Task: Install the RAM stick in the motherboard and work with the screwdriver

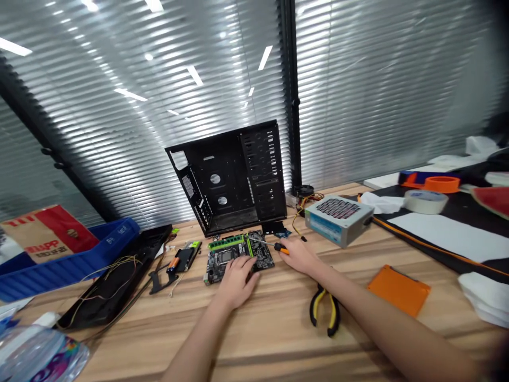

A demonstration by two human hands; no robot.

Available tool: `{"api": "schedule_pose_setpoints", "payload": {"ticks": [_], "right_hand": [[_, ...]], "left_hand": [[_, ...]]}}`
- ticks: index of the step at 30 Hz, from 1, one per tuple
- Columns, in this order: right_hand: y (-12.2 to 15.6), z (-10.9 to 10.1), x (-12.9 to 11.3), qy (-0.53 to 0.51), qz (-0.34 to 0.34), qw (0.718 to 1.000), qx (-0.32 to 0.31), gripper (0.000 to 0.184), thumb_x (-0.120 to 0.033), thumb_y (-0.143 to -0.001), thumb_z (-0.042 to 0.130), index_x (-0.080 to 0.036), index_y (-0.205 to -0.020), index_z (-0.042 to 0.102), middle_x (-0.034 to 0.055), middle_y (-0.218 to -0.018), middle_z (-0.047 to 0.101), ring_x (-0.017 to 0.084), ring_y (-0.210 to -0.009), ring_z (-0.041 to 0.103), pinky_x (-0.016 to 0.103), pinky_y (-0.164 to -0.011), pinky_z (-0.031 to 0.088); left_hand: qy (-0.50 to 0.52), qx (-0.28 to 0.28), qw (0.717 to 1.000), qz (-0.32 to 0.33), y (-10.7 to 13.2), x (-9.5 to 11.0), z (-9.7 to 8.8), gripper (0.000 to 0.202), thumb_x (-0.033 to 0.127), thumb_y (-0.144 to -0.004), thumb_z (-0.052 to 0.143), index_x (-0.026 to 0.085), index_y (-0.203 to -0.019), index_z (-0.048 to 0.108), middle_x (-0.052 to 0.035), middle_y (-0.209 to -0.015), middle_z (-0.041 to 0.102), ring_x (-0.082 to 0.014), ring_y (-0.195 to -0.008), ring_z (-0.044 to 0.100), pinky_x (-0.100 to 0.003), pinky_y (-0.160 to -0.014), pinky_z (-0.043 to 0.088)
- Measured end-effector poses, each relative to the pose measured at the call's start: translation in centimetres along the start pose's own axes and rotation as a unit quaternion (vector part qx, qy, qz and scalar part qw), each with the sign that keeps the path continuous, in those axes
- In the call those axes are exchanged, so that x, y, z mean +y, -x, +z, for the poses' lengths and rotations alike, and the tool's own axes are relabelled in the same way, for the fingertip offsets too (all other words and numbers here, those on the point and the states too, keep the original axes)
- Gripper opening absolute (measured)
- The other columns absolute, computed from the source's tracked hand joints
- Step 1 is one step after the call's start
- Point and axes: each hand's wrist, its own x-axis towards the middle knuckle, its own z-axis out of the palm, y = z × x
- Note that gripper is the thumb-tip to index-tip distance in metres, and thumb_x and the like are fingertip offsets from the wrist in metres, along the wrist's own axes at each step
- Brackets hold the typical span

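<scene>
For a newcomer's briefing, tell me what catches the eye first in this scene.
A black computer case stands open at the back of the wooden desk, with a motherboard lying flat before it. The left hand rests on the board, while the right hand holds an orange-handled screwdriver over it. To the right sits a silver power supply, with yellow-handled pliers nearer the person.

Left hand (236, 281) hides part of the motherboard (260, 255), right hand (298, 254) covers most of the orange screwdriver (280, 248) handle, shaft tip too small to place, and the blue crate (67, 268), clear plastic bag (40, 353) and red wedge-shaped thing (493, 201) run off the frame edges.
</scene>
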Motion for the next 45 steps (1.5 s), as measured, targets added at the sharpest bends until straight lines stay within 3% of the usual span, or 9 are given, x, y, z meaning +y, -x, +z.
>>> {"api": "schedule_pose_setpoints", "payload": {"ticks": [10,33,40,45], "right_hand": [[-0.2,0.0,-0.4,0.064,-0.041,0.997,-0.035,0.021,-0.029,-0.086,0.047,-0.020,-0.094,0.064,0.0112,-0.092,0.072,0.026,-0.086,0.068,0.029,-0.069,0.042],[-0.2,0.2,-0.2,0.087,-0.071,0.993,-0.042,0.025,-0.030,-0.088,0.044,-0.018,-0.099,0.063,0.0126,-0.094,0.070,0.025,-0.090,0.066,0.031,-0.074,0.044],[-0.1,0.1,-0.2,0.081,-0.070,0.993,-0.049,0.024,-0.027,-0.089,0.044,-0.018,-0.100,0.063,0.0131,-0.095,0.070,0.025,-0.092,0.066,0.031,-0.076,0.043],[-0.1,-0.1,-0.3,0.086,-0.087,0.992,-0.035,0.024,-0.027,-0.087,0.046,-0.017,-0.099,0.064,0.0140,-0.094,0.071,0.027,-0.091,0.066,0.032,-0.075,0.043]], "left_hand": [[0.016,0.005,1.000,0.025,0.2,-0.7,0.4,0.042,0.034,-0.092,0.049,0.021,-0.132,0.052,-0.0108,-0.127,0.058,-0.0244,-0.118,0.053,-0.045,-0.103,0.043],[-0.030,-0.039,0.999,-0.018,0.2,1.0,-0.4,0.046,0.035,-0.092,0.048,0.021,-0.135,0.048,-0.0131,-0.138,0.049,-0.0296,-0.129,0.042,-0.053,-0.107,0.034],[-0.048,-0.024,0.999,0.007,0.2,1.3,-0.6,0.045,0.034,-0.093,0.046,0.024,-0.136,0.047,-0.0127,-0.144,0.044,-0.0308,-0.135,0.036,-0.060,-0.110,0.026],[-0.044,-0.024,0.996,0.079,0.5,3.3,-1.2,0.042,0.037,-0.096,0.041,0.025,-0.136,0.047,-0.0115,-0.142,0.047,-0.0276,-0.134,0.038,-0.057,-0.112,0.022]]}}
